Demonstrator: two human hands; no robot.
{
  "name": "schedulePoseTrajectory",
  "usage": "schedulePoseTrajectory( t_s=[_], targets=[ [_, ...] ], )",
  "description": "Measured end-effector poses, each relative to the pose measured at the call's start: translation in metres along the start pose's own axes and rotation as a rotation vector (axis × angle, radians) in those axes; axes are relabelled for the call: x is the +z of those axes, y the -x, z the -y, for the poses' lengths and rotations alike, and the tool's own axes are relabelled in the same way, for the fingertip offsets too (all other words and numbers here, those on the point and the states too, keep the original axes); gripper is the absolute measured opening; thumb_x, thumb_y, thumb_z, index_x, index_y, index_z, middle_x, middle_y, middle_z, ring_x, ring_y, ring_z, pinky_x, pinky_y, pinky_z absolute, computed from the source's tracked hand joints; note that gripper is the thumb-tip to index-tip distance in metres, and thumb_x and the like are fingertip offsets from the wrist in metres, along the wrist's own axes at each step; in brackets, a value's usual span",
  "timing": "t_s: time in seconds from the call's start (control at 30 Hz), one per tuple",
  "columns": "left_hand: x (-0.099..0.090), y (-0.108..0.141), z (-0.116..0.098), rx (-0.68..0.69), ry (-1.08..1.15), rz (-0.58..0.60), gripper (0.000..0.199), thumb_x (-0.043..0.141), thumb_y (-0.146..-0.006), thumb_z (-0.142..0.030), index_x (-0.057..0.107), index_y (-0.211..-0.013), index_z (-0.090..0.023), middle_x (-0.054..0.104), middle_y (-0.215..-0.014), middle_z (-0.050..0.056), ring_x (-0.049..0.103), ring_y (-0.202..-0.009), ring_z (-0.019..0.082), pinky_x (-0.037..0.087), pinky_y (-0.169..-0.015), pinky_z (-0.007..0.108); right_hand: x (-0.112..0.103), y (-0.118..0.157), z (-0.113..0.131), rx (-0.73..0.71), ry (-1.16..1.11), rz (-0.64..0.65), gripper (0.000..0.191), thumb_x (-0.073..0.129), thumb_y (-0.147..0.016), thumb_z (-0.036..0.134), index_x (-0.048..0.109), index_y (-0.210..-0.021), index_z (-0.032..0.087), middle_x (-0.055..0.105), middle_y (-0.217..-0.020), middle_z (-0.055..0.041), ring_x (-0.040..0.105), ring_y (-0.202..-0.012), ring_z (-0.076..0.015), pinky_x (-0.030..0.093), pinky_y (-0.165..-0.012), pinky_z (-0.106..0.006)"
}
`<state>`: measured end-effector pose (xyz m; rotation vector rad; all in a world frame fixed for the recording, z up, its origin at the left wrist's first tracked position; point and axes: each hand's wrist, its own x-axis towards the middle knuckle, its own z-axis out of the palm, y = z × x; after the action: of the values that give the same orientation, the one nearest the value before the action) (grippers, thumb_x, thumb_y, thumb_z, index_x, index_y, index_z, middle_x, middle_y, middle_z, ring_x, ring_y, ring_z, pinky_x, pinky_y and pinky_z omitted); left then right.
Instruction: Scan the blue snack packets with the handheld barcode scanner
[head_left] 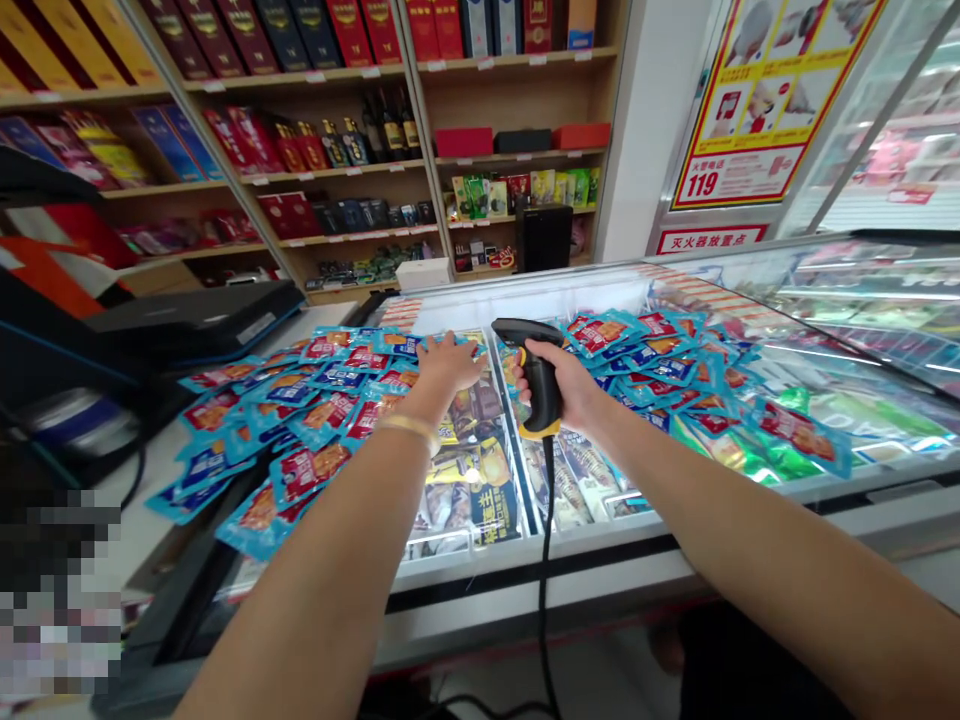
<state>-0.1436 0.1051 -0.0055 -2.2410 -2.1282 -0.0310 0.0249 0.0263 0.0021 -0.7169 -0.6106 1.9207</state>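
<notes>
My right hand (562,378) is wrapped round the grip of a black and yellow barcode scanner (541,385); its cable hangs down towards me. My left hand (451,362) reaches forward, palm down and fingers spread, at the right edge of a heap of blue and red snack packets (330,370). A little blue packet shows by its fingertips; whether they touch it I cannot tell. To the right of the scanner lies a second heap of the same snack packets (660,360). Both heaps rest on the glass top of a chest freezer (450,625).
Frozen goods (480,490) show through the freezer glass. A loose packet (802,435) lies at the right. Black counter equipment (202,320) stands at the left. Behind are shelves (517,85) of boxes and bottles, and a wall poster (772,110).
</notes>
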Motion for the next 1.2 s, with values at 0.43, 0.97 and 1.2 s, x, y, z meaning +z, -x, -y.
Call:
schedulePoseTrajectory(
  t_s=[0.43, 0.97, 1.2],
  targets=[
    [-0.011, 0.066, 0.007, 0.234, 0.029, 0.028, 0.046, 0.049, -0.087, -0.037, 0.058, -0.131, -0.026, 0.053, -0.141, 0.011, 0.055, -0.122, 0.034, 0.044, -0.099, 0.047, -0.001, 0.01, 0.001, 0.011, -0.009, 0.008, 0.019, 0.053, -0.089, 0.03, 0.056, -0.077, 0.016, 0.055, -0.058, -0.0012, 0.047, -0.045, -0.0095, 0.042, -0.039, -0.018],
    [-0.011, 0.081, 0.028, 0.012, 0.64, -0.364, 0.042, 0.042, -0.088, -0.024, 0.063, -0.123, -0.014, 0.071, -0.107, 0.009, 0.064, -0.106, 0.026, 0.048, -0.096, 0.037, 0.002, 0.013, -0.001, 0.019, 0.052, 0.066, 0.024, 0.05, -0.091, 0.03, 0.058, -0.074, 0.014, 0.054, -0.059, -0.0016, 0.048, -0.047, -0.009, 0.043, -0.04, -0.018],
    [-0.014, 0.08, 0.022, -0.181, 1.614, -0.373, 0.028, 0.048, -0.088, -0.03, 0.061, -0.112, -0.021, 0.069, -0.083, 0.0, 0.069, -0.084, 0.018, 0.058, -0.083, 0.043, 0.003, 0.014, -0.002, 0.034, 0.062, 0.087, 0.025, 0.05, -0.091, 0.03, 0.059, -0.075, 0.013, 0.054, -0.06, -0.002, 0.048, -0.047, -0.009, 0.043, -0.04, -0.018]
  ],
)
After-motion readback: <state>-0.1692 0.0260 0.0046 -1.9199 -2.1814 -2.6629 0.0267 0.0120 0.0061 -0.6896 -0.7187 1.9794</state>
